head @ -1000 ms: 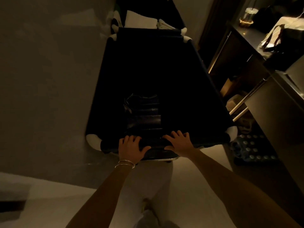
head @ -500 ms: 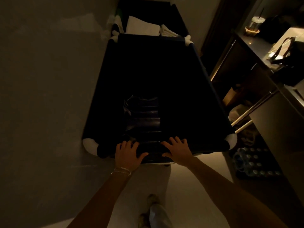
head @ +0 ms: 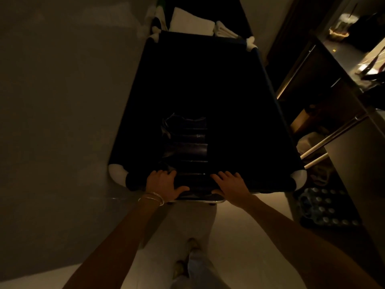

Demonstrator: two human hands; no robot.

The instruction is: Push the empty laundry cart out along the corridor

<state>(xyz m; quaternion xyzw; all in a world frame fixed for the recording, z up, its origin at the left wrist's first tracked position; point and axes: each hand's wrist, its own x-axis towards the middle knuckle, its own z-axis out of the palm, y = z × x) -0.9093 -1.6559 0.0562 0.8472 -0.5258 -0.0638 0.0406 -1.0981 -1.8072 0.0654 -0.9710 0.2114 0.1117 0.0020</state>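
Corridor: dim, narrow. Grey wall [head: 52,101] running along the left; pale floor [head: 239,236] lying underfoot.

Laundry cart [head: 208,84]: dark fabric bin, filling the centre of the corridor between the wall and the fittings at right; interior too dark to be showing any contents. White corner caps [head: 116,174] are showing at the near corners. A dark ribbed panel [head: 185,140] is lying along the near inner side.

Bench [head: 341,59]: dark counter standing at right, carrying small items too dim to identify; pale rails [head: 314,151] are projecting beneath it.

Second cart [head: 208,9]: standing just beyond the laundry cart, holding folded white linens [head: 191,22].

Tray of bottles [head: 325,207]: sitting on the floor at lower right, near the cart's right corner.

Left hand [head: 164,185]: fingers spread, palm pressing on the cart's near rim; thin bangles [head: 151,198] are circling the wrist.

Right hand [head: 232,183]: fingers spread, palm pressing on the same rim, just beside the left.

Shoes [head: 187,255]: showing below, between the arms.

Change since half a second ago: hands are keeping the same hold on the rim; the cart's far end is sitting closer to the top edge, and the bench and bottle tray are lying further right and lower.
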